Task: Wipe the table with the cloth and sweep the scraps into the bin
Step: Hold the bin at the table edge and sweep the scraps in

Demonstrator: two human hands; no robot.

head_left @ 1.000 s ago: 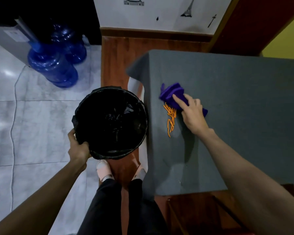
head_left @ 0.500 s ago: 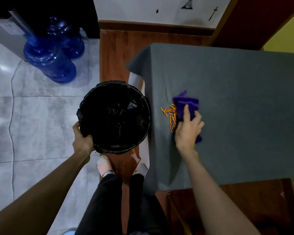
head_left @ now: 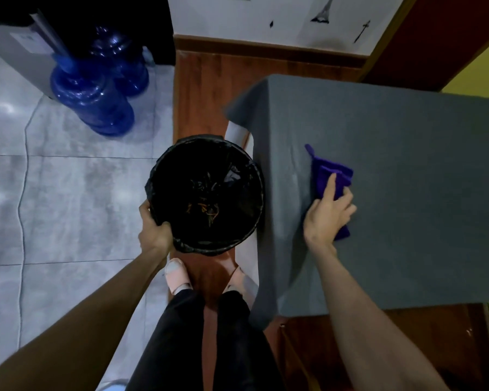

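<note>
- Left hand (head_left: pixel 155 234) reaches out low, forearm stretched forward, thumb hooked inside and fingers outside a rim, a closed grip.
- Right hand (head_left: pixel 328 213) lies palm down, forefinger pointing ahead, other fingers spread, forearm angled in from lower right.

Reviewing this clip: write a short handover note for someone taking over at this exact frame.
Left hand grips the rim of the black bin, held against the table's edge.
Right hand presses the purple cloth flat on the grey table.
Done: orange scraps lie inside the bin; none visible on the tabletop.
Left: wipe the remaining table surface, then set bin and cloth aside.
</note>
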